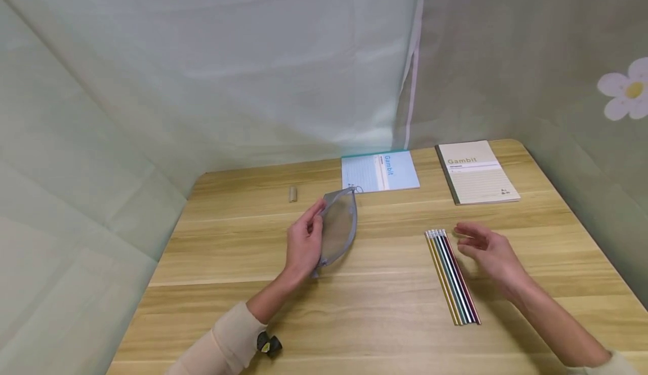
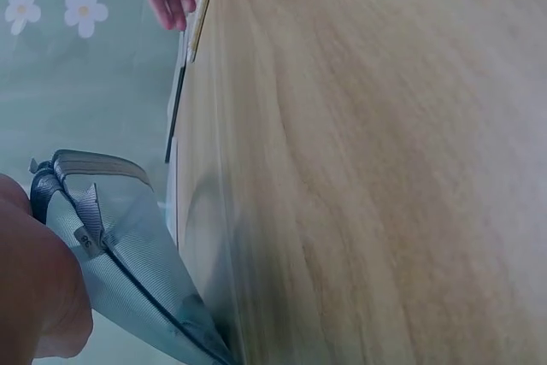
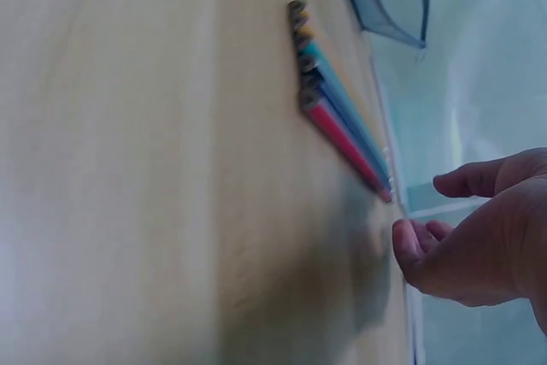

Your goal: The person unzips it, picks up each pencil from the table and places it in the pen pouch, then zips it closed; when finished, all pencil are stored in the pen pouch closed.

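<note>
My left hand grips a grey mesh zip pouch by its near-left side, with the mouth gaping toward the right. In the left wrist view, the pouch stands above the wood, its zipper edge and a small tag showing. Several pencils lie side by side on the table, gold, teal, white, dark and red, their eraser ends pointing away. Just right of those ends hovers my right hand, empty, fingers loosely bent. The right wrist view shows its thumb and fingertips apart, beyond the red pencil.
A blue notebook lies at the table's back edge, behind the pouch. To its right is a cream notebook with a dark spine. A small tan block sits back left. Fabric curtains enclose the wooden table.
</note>
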### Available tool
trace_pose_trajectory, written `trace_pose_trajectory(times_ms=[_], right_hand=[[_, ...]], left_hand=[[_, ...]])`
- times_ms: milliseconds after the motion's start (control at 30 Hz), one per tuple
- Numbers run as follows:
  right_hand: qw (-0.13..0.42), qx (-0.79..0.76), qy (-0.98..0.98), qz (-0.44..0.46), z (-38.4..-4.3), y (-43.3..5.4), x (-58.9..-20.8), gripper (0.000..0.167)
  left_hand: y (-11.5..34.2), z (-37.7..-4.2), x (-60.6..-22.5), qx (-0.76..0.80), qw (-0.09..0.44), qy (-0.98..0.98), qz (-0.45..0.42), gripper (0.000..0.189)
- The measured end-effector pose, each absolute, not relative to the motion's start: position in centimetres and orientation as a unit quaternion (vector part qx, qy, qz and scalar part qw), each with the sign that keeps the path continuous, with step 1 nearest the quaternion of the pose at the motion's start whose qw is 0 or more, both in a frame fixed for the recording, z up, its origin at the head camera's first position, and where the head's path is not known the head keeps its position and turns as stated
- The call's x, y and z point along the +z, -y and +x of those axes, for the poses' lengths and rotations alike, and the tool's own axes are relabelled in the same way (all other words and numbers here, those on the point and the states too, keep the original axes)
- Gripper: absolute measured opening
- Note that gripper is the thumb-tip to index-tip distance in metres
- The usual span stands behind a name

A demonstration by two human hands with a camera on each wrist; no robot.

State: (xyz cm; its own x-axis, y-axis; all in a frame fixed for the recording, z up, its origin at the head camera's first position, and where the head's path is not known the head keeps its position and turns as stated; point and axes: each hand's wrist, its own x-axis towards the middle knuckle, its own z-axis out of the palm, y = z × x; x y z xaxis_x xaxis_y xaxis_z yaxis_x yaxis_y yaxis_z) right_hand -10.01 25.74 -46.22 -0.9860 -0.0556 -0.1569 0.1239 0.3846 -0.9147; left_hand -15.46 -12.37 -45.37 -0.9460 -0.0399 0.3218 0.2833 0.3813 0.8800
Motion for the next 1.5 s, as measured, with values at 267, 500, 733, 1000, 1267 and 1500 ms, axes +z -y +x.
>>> trace_pose_trajectory(times_ms=[267,500,733,1000,1267,1500], right_hand=[[0.067,-0.541,-0.838,0.017,-9.8,-26.1,-47.9,0.056],[0.042,-0.525,-0.85,-0.002,-9.6,-25.7,-48.5,0.058],[0.02,-0.51,-0.86,-0.01,-9.5,-25.3,-48.9,0.057],[-0.008,-0.511,-0.859,-0.011,-9.4,-25.2,-49.3,0.054],[-0.043,-0.508,-0.86,0.004,-9.4,-24.7,-49.4,0.049],[-0.055,-0.485,-0.872,0.023,-9.4,-24.5,-49.3,0.045]], left_hand=[[12.2,-15.2,-45.8,-0.557,0.142,0.814,-0.087,0.038],[11.7,-14.6,-46.4,-0.552,0.125,0.819,-0.092,0.038],[11.3,-14.3,-46.9,-0.544,0.12,0.824,-0.1,0.038],[11.1,-14.0,-47.1,-0.541,0.113,0.826,-0.11,0.039],[11.0,-13.8,-47.3,-0.526,0.092,0.838,-0.111,0.039],[10.9,-13.5,-47.3,-0.521,0.093,0.84,-0.119,0.038]])
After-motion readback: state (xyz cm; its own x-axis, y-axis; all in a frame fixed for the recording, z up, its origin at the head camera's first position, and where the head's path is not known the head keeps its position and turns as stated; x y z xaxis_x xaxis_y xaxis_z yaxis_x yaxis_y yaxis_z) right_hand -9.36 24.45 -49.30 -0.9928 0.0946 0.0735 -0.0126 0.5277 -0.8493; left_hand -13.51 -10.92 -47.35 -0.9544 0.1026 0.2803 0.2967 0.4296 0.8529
